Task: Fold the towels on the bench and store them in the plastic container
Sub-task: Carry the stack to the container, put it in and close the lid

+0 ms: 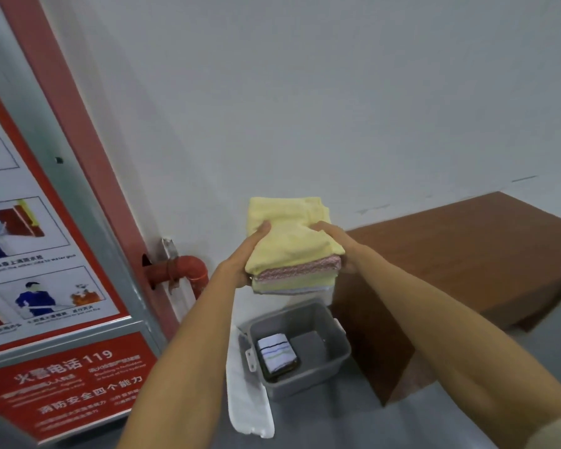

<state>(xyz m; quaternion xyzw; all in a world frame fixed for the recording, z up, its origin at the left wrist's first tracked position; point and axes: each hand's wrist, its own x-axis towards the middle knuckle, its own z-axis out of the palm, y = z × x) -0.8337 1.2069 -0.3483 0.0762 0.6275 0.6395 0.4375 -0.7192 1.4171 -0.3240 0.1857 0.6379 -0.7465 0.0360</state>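
A stack of folded towels (pixel 293 254), pale yellow on top with a pink patterned one and lighter layers beneath, is held in the air above the grey plastic container (pixel 300 345). The left hand (pixel 240 264) and right hand (pixel 340 247) grip its two sides, thumbs on top. A striped folded towel (pixel 276 351) lies inside the container, beside the brown counter (pixel 467 254).

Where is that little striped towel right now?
In the head view, the striped towel lies folded in the left part of the grey plastic container on the floor, below the towel stack held in both hands.
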